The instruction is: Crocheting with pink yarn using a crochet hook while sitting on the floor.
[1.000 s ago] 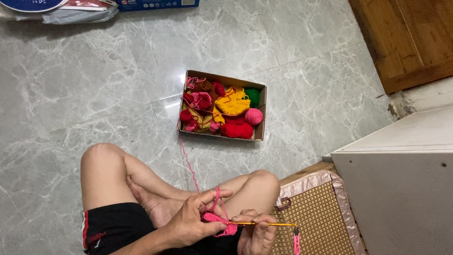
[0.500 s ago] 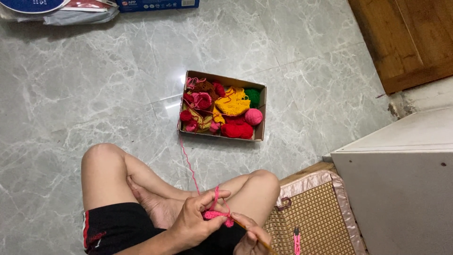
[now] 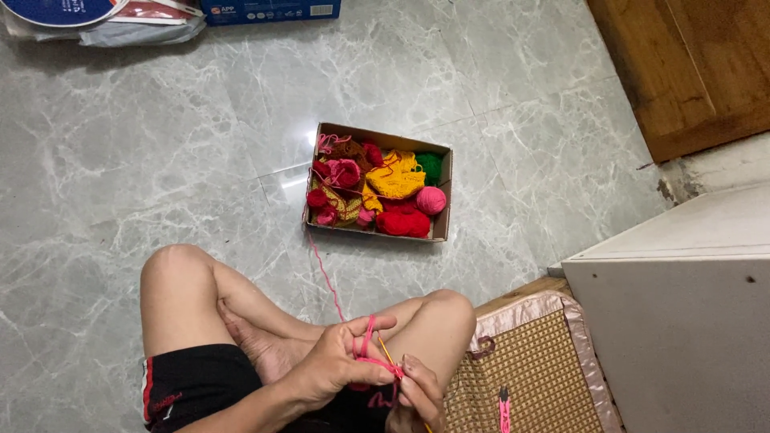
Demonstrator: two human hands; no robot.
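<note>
Hands grip pink yarn, hook | cardboard box ahead | blue package top

Cardboard box: brown, rectangular, open at the top, on the grey marble floor near the middle of the view; it holds balls and pieces of red, pink, yellow, orange and green yarn.
Blue carton: flat, blue, with a white label patch, at the top edge (only its lower strip shows).
Plastic bag: pale, crumpled, at the top left corner, just beside the blue carton.
Round blue item: dark blue, curved rim, lies on the plastic bag.
</note>
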